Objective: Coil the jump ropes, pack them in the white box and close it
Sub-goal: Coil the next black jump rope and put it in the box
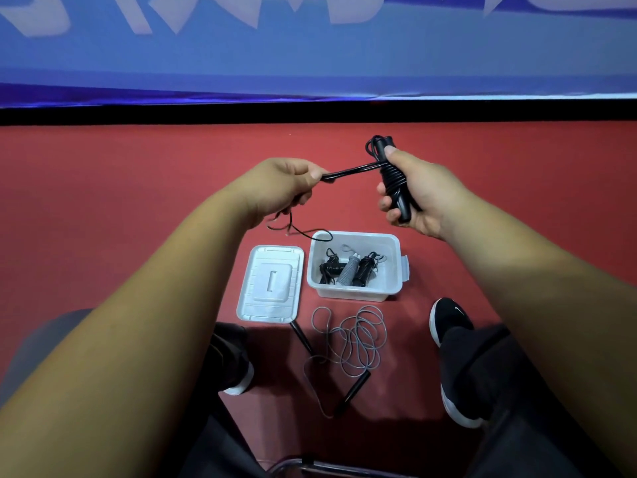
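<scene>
You are sitting over a red floor (103,160), and both hands are raised above it, with everything else lying below and nearer to you than they are. The white box (344,293) is standing open just under your right hand (420,194), already holding three wound ropes (348,269), two black and one grey. Its lid (272,284) is lying flat beside it, under your left hand (282,188). Nearer still, a grey rope (358,336) is sprawling in loose loops, not yet coiled, its black handles (355,391) pointing back toward you.

The black rope (393,181) is up in your hands. Your right hand is gripping its handles as a bundle, fingers curled round and thumb pressing on the turns. Your left hand is pinching the doubled cord (351,170) between thumb and fingers. The bundle's long axis is running away from you, its far end leaning slightly toward your left hand and its near end pointing down at the box. The cord is stretching sideways between the hands, roughly square to that axis.

You are winding, I judge. Keep the cord taut and crossing the handles squarely, lay each turn touching the last, and let your thumb trap every wrap. A thin tail (303,232) is dangling below your left hand, over the box's far corner; feed it through slowly so it is not snagging the rim, and leave enough to tuck.
</scene>
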### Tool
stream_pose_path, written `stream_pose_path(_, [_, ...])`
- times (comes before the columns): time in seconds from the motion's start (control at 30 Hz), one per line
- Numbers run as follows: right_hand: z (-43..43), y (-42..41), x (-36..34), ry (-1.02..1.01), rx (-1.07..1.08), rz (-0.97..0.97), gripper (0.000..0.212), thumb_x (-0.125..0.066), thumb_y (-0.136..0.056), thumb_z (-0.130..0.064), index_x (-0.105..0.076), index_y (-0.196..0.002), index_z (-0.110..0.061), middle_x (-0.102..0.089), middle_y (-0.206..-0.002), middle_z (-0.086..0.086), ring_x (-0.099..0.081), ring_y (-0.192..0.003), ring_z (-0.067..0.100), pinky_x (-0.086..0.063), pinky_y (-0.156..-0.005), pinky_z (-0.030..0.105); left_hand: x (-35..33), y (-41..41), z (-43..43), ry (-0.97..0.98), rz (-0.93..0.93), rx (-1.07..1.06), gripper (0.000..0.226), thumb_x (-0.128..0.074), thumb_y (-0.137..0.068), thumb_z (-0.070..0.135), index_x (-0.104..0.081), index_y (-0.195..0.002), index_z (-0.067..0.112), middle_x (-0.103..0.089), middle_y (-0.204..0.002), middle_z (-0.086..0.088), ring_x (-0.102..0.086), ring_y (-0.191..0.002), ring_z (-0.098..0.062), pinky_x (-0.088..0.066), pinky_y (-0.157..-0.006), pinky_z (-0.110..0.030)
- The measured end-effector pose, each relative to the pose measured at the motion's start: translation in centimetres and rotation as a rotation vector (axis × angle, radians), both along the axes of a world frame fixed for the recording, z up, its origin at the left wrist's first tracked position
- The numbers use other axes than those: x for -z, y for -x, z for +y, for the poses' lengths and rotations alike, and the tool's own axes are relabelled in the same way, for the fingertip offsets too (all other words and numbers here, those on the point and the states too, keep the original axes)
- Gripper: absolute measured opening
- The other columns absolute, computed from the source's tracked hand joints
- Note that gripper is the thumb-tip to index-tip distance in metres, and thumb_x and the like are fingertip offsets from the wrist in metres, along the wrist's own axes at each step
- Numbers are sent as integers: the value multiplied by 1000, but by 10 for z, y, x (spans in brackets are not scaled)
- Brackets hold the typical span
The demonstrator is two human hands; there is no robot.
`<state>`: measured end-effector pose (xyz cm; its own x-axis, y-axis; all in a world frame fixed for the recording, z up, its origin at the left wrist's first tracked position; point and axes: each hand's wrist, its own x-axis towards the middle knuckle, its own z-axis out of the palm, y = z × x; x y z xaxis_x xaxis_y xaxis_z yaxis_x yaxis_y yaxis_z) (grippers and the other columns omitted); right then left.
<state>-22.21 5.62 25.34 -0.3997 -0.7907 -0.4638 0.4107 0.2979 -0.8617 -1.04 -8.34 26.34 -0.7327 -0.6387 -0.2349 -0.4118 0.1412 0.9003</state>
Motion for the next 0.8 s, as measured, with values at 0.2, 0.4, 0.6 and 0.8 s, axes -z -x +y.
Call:
stream_pose_path(0.2, [5,-7,-16,67,-269,-112,41,-57,-103,-56,-56,-108,-15,-55,-75,1,-44,-54,12,-29,-40,21,4,-1,3,210,-160,41,19,-60,-106,23,-78,-106,24,-79,-89,0,-64,-65,-16,-49,-69,-32])
stream_pose_path(0.4, [17,-20,-23,58,-548,-174,52,-53,-98,-60,-63,-109,-10,-47,-73,-1,-37,-51,9,-19,-43,20,3,6,8,261,-157,76,15,-66,-102,17,-80,-108,19,-80,-91,7,-79,-81,-21,-61,-92,-46])
stream_pose_path(0.6, [27,-29,-12,-16,-860,-247,56,-53,-99,-54,-67,-137,-16,-43,-74,2,-35,-52,9,-24,-41,20,-5,11,17,346,-101,151,31,-61,-95,-6,-80,-93,18,-76,-75,8,-65,-64,1,-49,-67,-16])
stream_pose_path(0.8, [26,-33,-1,-202,-943,-113,35,-64,-103,-44,-47,-130,-30,-53,-76,6,-42,-54,15,-27,-42,20,-9,6,10,103,-19,117,18,-66,-96,-2,-75,-91,12,-75,-83,-7,-66,-78,-17,-56,-83,-40])
